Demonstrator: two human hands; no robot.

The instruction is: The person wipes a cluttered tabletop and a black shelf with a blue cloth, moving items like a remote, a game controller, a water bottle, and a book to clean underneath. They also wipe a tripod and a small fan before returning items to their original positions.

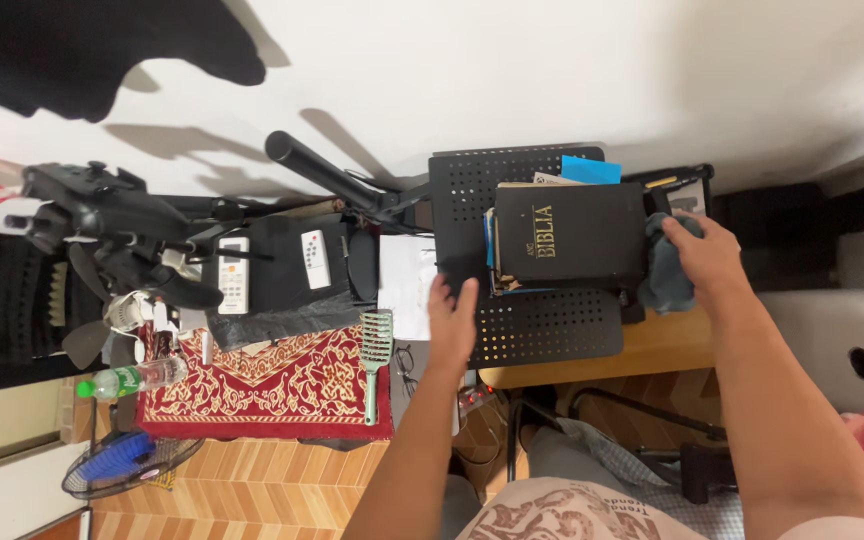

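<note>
**Cloth Bunched Against Black Book on Perforated Tray**

A black perforated metal tray [542, 325] carried a black leather-look hardcover book [572, 232], hiding papers beneath. The right hand [709, 255] clutched a crumpled grey cloth [664, 275], fingertips buried. The left hand [450, 318] lay flat, fingers spread, on the tray's edge.

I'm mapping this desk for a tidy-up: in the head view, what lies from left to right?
Green-capped bottle → two white remotes → green hairbrush → left hand on the perforated black stand → black book → right hand on a grey cloth.
</note>
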